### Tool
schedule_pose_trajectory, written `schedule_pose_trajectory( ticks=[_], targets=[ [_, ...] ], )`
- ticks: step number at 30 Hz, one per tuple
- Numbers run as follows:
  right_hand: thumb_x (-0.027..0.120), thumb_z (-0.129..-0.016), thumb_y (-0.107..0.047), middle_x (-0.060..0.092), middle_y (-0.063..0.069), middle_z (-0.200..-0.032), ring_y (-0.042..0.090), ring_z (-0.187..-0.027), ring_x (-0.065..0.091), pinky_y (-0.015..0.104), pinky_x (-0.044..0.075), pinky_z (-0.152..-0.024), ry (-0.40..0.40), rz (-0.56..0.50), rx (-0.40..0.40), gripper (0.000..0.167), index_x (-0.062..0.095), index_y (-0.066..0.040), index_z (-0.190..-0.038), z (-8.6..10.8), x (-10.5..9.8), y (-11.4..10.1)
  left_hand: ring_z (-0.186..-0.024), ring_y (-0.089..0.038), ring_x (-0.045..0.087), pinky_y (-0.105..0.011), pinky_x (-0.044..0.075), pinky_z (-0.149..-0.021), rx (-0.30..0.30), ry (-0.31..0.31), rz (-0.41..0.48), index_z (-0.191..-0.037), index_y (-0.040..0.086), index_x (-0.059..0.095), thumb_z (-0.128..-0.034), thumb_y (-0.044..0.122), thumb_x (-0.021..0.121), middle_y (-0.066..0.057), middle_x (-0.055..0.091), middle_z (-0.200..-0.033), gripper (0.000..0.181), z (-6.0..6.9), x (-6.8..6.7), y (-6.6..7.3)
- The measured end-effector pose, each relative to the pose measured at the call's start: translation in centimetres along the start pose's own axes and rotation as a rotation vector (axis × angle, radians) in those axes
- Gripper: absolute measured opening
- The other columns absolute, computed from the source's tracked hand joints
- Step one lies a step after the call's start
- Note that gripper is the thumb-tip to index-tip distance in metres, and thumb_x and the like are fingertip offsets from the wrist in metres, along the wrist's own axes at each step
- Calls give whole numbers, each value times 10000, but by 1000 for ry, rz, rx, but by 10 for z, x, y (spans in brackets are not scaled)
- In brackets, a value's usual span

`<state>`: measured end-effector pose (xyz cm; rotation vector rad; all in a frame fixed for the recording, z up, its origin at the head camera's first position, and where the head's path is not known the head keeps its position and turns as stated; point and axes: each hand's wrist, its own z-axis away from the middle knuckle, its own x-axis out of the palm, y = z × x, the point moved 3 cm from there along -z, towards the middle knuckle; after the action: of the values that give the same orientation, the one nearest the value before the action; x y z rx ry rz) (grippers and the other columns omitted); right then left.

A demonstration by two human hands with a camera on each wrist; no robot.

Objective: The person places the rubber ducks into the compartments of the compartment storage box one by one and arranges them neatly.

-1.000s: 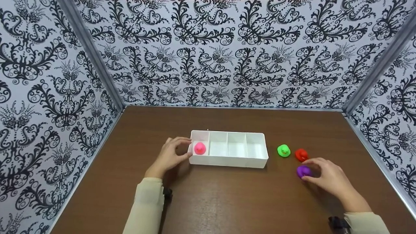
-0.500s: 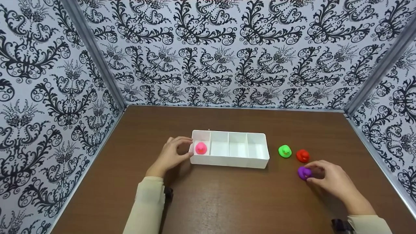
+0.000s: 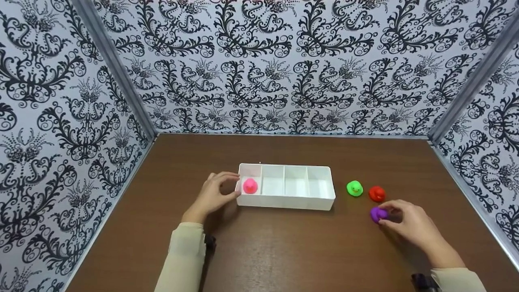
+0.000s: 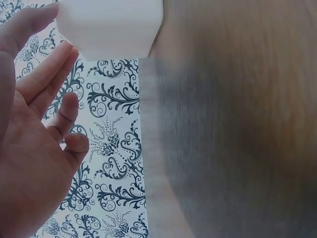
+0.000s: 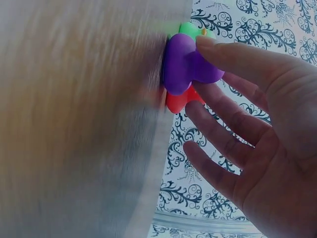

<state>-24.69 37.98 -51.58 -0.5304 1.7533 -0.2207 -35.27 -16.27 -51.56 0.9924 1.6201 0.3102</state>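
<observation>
A white tray (image 3: 286, 202) with a row of compartments stands mid-table in the head view. In its leftmost compartment sits a pink rubber duck (image 3: 250, 186); the other compartments hold nothing. My left hand (image 3: 211, 196) touches the tray's left end with thumb and fingertips, fingers spread in a loose arc. On the right, my right hand (image 3: 411, 223) pinches a purple rubber duck (image 5: 179, 64) between thumb and index finger, the other fingers spread. That duck appears to stand on the table. Behind it are a red rubber duck (image 3: 377, 194) and a green rubber duck (image 3: 354, 188).
The brown wooden table (image 3: 263, 251) is bounded at the back and sides by walls (image 3: 263, 73) with black-and-white scroll patterns. A metal edge strip (image 3: 292, 134) runs along the table's back. Dark straps (image 3: 210, 242) are on the wrists.
The head view shifts very slightly. My right hand stays at the purple rubber duck and my left hand stays at the tray's end.
</observation>
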Motion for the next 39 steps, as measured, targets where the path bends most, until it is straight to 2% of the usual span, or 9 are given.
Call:
schedule_pose_trajectory(
  ticks=[11, 18, 23, 28, 34, 39],
  targets=[
    [925, -768, -242, 745, -34, -1009, 192, -889, 693, 363, 533, -792, 47, -24, -4, 311, 774, -238, -1040, 1, 3, -2, -1105, -188, 541, -431, 442, -962, 1, 15, 12, -1217, 109, 748, -839, 221, 865, 51, 704, -1303, 411, 1, 2, -3],
    [937, -748, -200, 733, -74, -960, 167, -857, 677, 325, 526, -745, 104, -23, -30, 322, 772, -233, -1022, 0, 7, -6, -1101, -262, 561, -467, 415, -955, 42, 25, 24, -1193, 76, 751, -830, 182, 863, -2, 715, -1301, 394, 2, 0, 0],
    [934, -746, -182, 744, -54, -987, 190, -883, 680, 320, 524, -767, 113, -29, -35, 328, 771, -212, -1029, 0, 8, -8, -1108, -256, 557, -450, 424, -941, 40, 19, 27, -1203, 82, 749, -836, 188, 861, 2, 713, -1304, 398, 1, -1, 2],
    [941, -735, -176, 754, -49, -1000, 219, -894, 686, 241, 491, -782, 132, -33, -40, 339, 777, -210, -1029, -1, 7, -12, -1119, -251, 549, -445, 435, -949, 24, 4, 23, -1215, 84, 746, -838, 192, 863, 12, 706, -1317, 409, 0, -1, 1],
    [942, -738, -198, 755, -42, -1005, 208, -886, 684, 307, 514, -787, 138, -26, -51, 344, 777, -210, -1040, -5, 7, -19, -1121, -239, 551, -441, 459, -945, 19, 5, 19, -1215, 85, 748, -838, 203, 865, 17, 705, -1317, 411, 1, 0, -1],
    [940, -737, -182, 758, -26, -1026, 203, -900, 677, 282, 500, -807, 160, -17, -81, 353, 777, -191, -1049, -11, 8, -27, -1124, -244, 549, -443, 444, -950, 19, 4, 33, -1220, 88, 747, -837, 194, 865, 13, 701, -1326, 414, 0, 0, 0]
  ],
)
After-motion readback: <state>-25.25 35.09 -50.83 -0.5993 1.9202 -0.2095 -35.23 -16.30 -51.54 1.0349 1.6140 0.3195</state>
